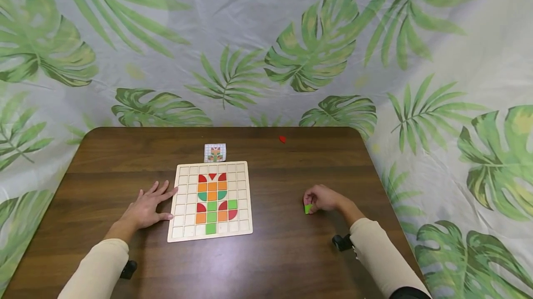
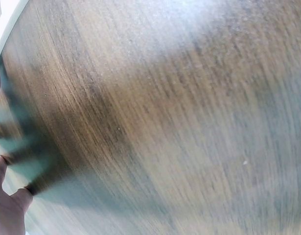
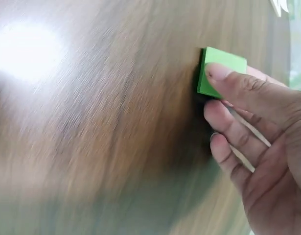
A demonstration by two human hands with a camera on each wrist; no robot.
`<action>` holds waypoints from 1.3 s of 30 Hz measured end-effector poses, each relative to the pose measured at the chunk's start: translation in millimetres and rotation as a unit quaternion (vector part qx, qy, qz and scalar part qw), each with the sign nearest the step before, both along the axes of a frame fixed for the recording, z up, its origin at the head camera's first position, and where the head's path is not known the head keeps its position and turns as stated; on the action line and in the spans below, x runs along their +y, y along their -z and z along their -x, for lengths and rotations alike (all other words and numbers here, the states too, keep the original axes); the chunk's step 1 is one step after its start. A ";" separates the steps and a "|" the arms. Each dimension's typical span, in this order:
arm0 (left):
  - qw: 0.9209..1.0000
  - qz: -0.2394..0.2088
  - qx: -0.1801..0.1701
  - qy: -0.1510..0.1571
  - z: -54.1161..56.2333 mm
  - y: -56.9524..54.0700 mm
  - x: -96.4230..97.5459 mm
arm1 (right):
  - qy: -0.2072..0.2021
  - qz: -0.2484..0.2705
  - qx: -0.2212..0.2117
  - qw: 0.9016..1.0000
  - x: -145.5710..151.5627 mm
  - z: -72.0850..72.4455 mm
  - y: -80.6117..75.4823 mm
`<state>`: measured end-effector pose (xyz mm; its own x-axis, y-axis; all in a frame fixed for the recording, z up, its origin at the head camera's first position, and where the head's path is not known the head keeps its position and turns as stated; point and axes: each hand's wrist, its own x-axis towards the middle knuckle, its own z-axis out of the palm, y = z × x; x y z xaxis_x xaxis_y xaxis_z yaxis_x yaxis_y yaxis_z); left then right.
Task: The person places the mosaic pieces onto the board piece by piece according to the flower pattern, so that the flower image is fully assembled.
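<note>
My right hand (image 1: 322,198) is over the table to the right of the board, pinching a light green square tile (image 3: 223,73) between thumb and fingers. In the right wrist view the thumb lies across the tile's face, and the other fingers curl behind and below it. My left hand (image 1: 146,207) lies spread on the table, fingertips and thumb at the left edge of a wooden grid board (image 1: 182,225). Red, orange and green tiles form a flower on the board, with a light green square tile (image 1: 211,228) at the stem's bottom.
A small printed card (image 1: 215,152) with a similar flower picture lies just behind the board. One red leaf-shaped piece (image 1: 282,139) sits near the back edge of the brown table (image 1: 283,262). A leaf-patterned cloth (image 1: 250,35) hangs behind and beside the table.
</note>
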<state>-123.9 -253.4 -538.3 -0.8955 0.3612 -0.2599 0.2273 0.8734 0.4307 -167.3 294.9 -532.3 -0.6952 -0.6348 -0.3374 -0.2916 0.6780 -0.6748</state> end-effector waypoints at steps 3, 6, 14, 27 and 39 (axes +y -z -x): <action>1.000 0.000 0.000 0.000 -0.3 -0.9 -0.1 | 0.003 0.001 0.002 1.000 -12.0 3.2 -0.2; 1.000 0.001 -0.002 0.000 -0.1 -2.1 0.6 | 0.006 0.003 0.008 1.000 -25.7 6.8 -1.0; 1.000 0.005 -0.001 0.003 -0.1 -2.5 0.2 | -0.001 0.012 0.028 1.000 -68.2 20.1 -3.1; 1.000 -0.001 0.004 0.001 0.0 -1.9 7.6 | 0.004 0.055 0.056 0.997 -133.8 33.9 -8.0; 1.000 0.008 0.002 0.000 -0.6 -1.4 1.1 | -0.005 0.103 0.055 0.993 -195.4 35.9 -5.6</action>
